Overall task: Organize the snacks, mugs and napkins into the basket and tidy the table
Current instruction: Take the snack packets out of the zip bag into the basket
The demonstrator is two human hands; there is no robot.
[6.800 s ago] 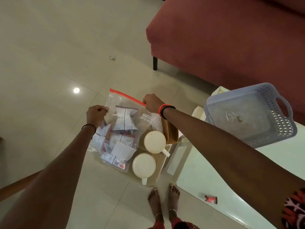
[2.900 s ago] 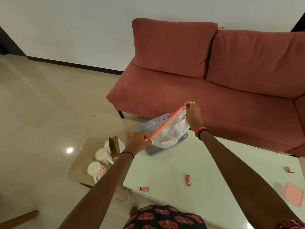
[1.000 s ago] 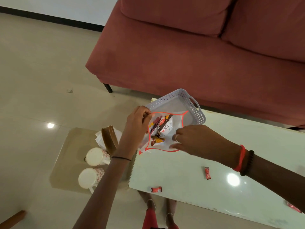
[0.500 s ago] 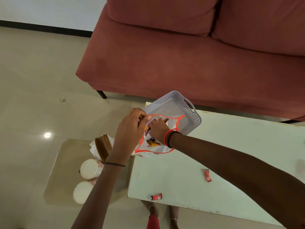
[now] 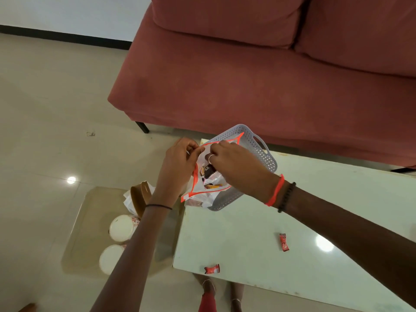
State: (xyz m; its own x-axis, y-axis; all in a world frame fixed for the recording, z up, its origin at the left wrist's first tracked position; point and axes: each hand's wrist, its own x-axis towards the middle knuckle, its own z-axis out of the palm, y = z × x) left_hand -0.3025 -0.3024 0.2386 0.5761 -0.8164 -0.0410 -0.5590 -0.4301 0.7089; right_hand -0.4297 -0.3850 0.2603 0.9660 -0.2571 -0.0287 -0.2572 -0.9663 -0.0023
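Note:
A clear zip bag (image 5: 208, 188) with an orange seal, full of snack packets, stands open in the grey perforated basket (image 5: 264, 157) at the table's far left corner. My left hand (image 5: 180, 163) pinches the bag's left rim. My right hand (image 5: 234, 165) is at the bag's mouth, fingers closed on the upper rim or on something inside; I cannot tell which. Two white mugs (image 5: 121, 227) (image 5: 110, 258) and a brown napkin holder (image 5: 140, 198) with napkins sit on a low glass side table (image 5: 85, 221) to the left.
Two small red snack wrappers (image 5: 284, 242) (image 5: 211, 269) lie on the white coffee table (image 5: 281, 221). A red sofa (image 5: 270, 75) runs close behind the table. Tiled floor lies to the left, and feet show below the table's near edge.
My right hand has come up from inside the bag to its upper rim. The bag's mouth has narrowed and now stands taller in the basket. My left hand keeps its pinch.

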